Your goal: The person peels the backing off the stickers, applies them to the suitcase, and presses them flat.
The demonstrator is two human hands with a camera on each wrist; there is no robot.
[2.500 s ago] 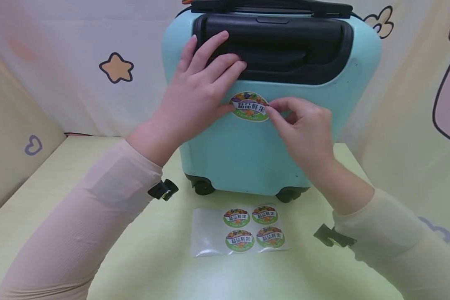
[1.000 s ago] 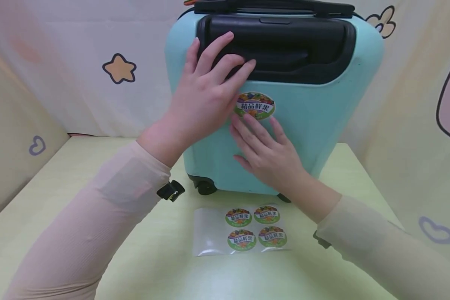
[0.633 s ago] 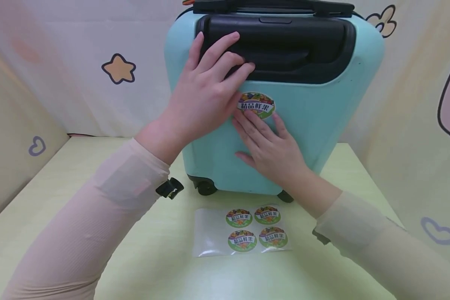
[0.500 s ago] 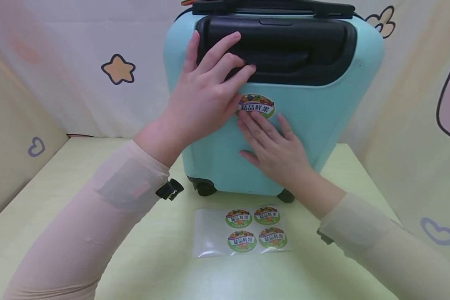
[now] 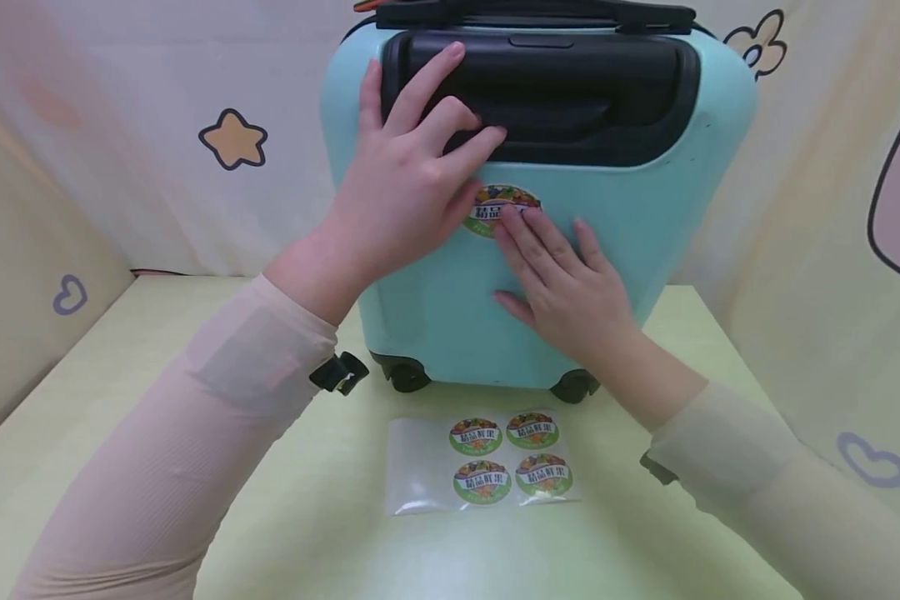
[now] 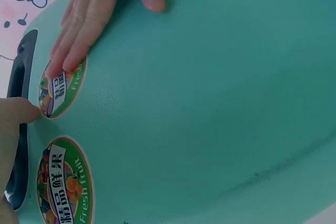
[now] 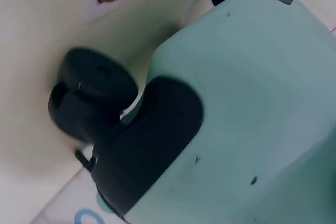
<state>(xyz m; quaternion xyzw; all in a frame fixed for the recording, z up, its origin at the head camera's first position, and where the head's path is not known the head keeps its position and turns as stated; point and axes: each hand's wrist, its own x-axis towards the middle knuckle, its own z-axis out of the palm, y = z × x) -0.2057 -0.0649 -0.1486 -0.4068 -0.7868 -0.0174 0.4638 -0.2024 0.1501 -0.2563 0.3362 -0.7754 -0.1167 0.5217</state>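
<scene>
A light-blue suitcase stands upright on its wheels, its black handle recess facing me. My left hand rests on the recess's left side with fingers spread, its thumb at the edge of an oval fruit sticker. With straight fingers, my right hand presses on the right part of that sticker, covering some of its lettering. The left wrist view also shows a second fruit sticker on the case, hidden behind my left hand in the head view.
A sheet of several matching stickers lies on the pale green table in front of the suitcase. A patterned curtain hangs behind. The right wrist view shows a black suitcase wheel close up.
My right hand has gone from pinching the sticker's right edge to flat fingers on it, then moved up and right across it. The left hand stays on the recess, shifting slightly.
</scene>
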